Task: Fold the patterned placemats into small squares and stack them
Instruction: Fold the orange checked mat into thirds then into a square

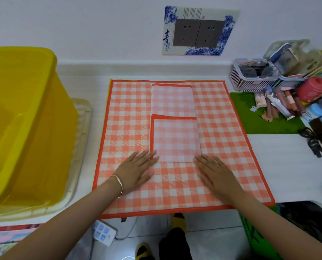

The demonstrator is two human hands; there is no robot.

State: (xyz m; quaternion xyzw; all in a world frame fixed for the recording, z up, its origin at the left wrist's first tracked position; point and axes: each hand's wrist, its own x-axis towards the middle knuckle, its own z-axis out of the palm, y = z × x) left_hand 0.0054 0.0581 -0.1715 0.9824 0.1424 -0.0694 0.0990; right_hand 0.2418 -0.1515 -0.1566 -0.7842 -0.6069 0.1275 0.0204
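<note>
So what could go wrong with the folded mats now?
The near folded square and far folded square sit on the unfolded placemat; folding it now would likely tumble them. The near one may spring open: the left hand and right hand only lie flat at its sides.

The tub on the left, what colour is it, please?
The tub is yellow; head view shows it.

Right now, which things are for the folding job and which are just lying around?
For the job: left hand and right hand, both flat on the big placemat; near folded square; far folded square.

Just lying about: yellow tub, pink basket, green mat, power strip, wall sockets.
</note>
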